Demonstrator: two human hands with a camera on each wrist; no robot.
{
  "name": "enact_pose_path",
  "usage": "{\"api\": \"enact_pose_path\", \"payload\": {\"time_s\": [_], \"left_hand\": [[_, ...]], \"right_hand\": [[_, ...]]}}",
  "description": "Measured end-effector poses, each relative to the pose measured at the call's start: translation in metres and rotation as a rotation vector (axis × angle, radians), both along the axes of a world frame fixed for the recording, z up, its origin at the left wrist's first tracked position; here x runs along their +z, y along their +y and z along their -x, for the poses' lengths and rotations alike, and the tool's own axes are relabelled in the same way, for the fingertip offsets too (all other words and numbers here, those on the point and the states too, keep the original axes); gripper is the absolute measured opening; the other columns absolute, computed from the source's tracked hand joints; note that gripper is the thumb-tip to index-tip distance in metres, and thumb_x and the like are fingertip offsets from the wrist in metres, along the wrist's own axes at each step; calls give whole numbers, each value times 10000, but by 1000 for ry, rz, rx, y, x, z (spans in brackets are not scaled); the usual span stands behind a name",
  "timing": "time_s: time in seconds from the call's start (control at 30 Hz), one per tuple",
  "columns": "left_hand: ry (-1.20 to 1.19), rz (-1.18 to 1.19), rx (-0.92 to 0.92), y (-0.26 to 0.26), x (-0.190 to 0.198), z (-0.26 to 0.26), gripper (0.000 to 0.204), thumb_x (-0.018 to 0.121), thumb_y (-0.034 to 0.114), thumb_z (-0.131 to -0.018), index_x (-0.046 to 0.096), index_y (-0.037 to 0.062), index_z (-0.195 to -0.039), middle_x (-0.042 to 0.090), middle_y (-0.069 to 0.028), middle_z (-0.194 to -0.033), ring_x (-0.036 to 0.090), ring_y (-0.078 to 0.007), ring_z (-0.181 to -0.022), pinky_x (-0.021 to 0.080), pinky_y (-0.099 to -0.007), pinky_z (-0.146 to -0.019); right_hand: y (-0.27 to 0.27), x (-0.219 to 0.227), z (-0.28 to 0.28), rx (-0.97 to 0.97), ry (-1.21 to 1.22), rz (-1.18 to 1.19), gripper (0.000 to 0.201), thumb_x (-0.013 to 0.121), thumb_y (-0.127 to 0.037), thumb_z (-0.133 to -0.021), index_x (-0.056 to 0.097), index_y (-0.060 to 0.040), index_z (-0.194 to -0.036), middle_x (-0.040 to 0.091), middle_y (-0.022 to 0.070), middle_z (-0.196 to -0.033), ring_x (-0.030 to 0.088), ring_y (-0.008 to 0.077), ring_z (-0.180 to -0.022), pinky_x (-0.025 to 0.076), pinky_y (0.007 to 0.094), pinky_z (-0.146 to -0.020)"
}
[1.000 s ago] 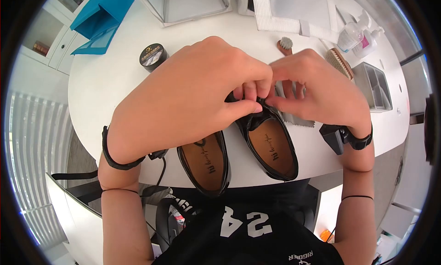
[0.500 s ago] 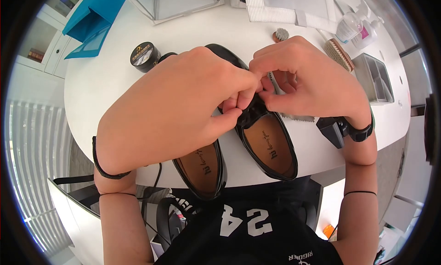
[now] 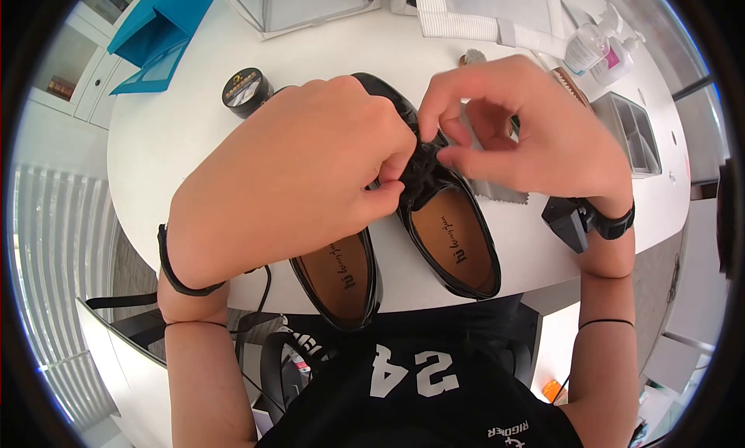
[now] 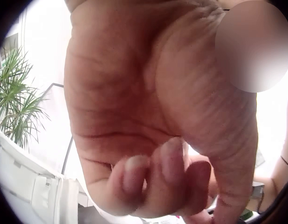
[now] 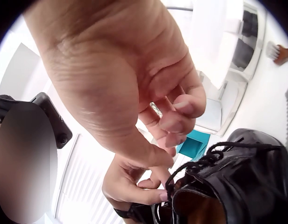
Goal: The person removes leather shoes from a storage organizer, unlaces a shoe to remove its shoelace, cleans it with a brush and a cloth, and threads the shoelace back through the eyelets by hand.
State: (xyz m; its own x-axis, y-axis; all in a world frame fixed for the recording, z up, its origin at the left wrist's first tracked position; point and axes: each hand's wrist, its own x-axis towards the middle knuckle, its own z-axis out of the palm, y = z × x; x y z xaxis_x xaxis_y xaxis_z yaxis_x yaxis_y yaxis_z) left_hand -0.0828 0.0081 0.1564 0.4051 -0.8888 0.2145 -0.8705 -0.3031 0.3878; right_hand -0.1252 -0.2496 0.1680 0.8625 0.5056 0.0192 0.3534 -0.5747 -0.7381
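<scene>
Two black glossy lace-up shoes with brown insoles stand side by side at the table's near edge. My left hand (image 3: 303,169) is over the front of the left shoe (image 3: 337,281). Its thumb and fingertip pinch the black shoelace (image 5: 207,161) at the throat of the right shoe (image 3: 456,242). Just right of those laces, my right hand (image 3: 520,122) hovers with thumb and index tips apart and its other fingers loosely bent. In the left wrist view the left palm (image 4: 130,93) shows with fingers curled, and no shoe is visible there.
A round black tin (image 3: 247,91) stands beyond the left hand. Farther right are a small brush (image 3: 473,57), a wooden brush (image 3: 570,85), pump bottles (image 3: 617,60) and a grey divided box (image 3: 627,134). A grey cloth (image 3: 500,190) lies under the right hand. A blue folded case (image 3: 159,41) sits far left.
Both hands were close together at the laces of the right shoe. The right thumb and index have since parted and moved slightly right, while the left hand has shifted a little left.
</scene>
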Motion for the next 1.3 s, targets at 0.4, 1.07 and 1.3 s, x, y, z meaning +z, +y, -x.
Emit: {"api": "enact_pose_path", "payload": {"time_s": [0.4, 1.07, 1.3], "left_hand": [[87, -50, 61, 0, 8, 1, 309, 908, 222, -830, 641, 70, -793, 437, -15, -559, 460, -217, -520, 330, -373, -549], [28, -42, 78, -1, 7, -4, 281, 903, 184, -818, 717, 61, -990, 420, -48, -572, 458, -252, -521, 362, -400, -575], [9, 39, 39, -5, -1, -5, 180, 852, 142, -866, 693, 72, -917, 390, -28, -562, 451, -249, -517, 360, -400, -572]], "right_hand": [[4, -14, 0, 67, -190, 11, 157, 726, 44, -805, 624, -38, -892, 551, 5, -761, 500, 95, -621, 370, 258, -521], [-9, 12, 2, -247, 144, -486, 105, 686, -62, -995, 691, 1, -1079, 579, -38, -836, 507, 25, -708, 429, 247, -625], [-1, 26, 0, -613, 99, -749, 355, 618, -331, -1135, 602, -104, -863, 489, -48, -707, 345, 43, -521, 305, 243, -477]]}}
